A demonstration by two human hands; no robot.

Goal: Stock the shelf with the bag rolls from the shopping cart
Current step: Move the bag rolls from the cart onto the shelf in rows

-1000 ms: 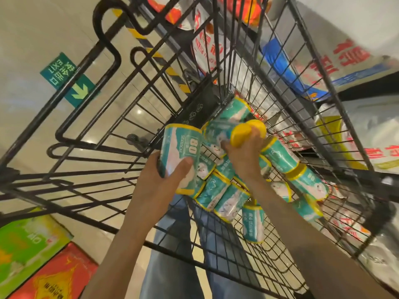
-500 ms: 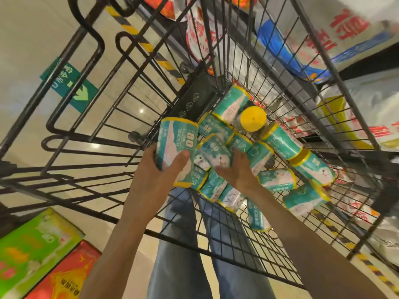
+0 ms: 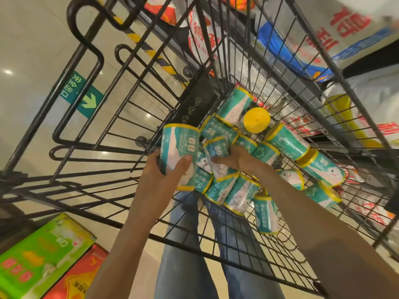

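Head view: left hand and right hand fingers each grip one bag roll.

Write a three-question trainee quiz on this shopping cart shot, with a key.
1. True or false: the left hand grips a bag roll.
2. Which roll stands on end, showing its round end? A) the yellow-topped roll B) the roll under the right hand
3. Fill in: the loose rolls lie in the wire ___.

Key: 1 true; 2 A; 3 cart.
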